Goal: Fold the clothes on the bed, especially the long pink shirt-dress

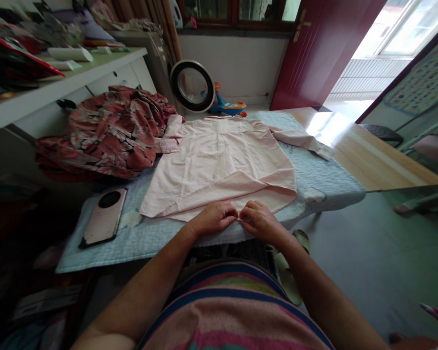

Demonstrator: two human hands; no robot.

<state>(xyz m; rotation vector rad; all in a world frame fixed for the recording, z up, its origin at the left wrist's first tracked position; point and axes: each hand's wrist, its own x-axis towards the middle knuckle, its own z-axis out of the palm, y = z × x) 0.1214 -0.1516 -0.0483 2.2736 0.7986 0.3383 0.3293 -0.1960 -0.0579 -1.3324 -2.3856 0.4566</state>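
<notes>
A pale pink long-sleeved shirt (219, 153) lies spread on a light blue quilted cover (336, 177), its collar at the far side and its hem toward me. One sleeve stretches out to the right; the other is bent at the left. At the middle of the near hem, my left hand (216, 217) pinches the shirt's edge between thumb and fingers. Close beside it, my right hand (260, 219) pinches the same edge. A loose fold of cloth runs across the shirt just beyond both hands.
Left of the shirt lies a phone (105, 216), with a heap of red floral fabric (113, 131) behind it. A cluttered white cabinet (105, 73) stands farther left. Beyond the cover are a round appliance door (192, 86), hanging open, and a wooden tabletop (372, 150) at right.
</notes>
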